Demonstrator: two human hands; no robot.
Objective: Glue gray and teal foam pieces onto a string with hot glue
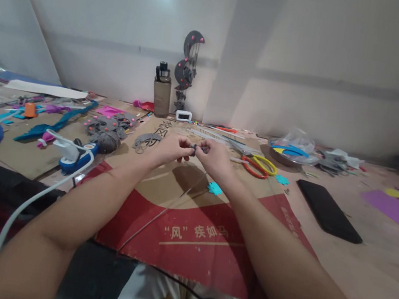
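My left hand [175, 151] and my right hand [216, 159] meet over the middle of the table, fingertips pinched together. Between them is a small dark grey piece [193, 149], partly covered by the fingers; its kind is too small to make out. A thin cord [157, 216] runs from near my right hand down to the left across the red and tan cardboard [180, 263]. Below the hands, a turquoise cutout [214, 188] lies on that board. Scissors with red and yellow handles [260, 166] lie just beyond my right hand.
Grey felt pieces [109, 129] and a blue glue gun [76, 158] with a white cable lie left. A bottle [162, 93] stands behind, beside a hanging crescent ornament [184, 73]. A black phone [329, 211] and a clear bowl [292, 155] are right.
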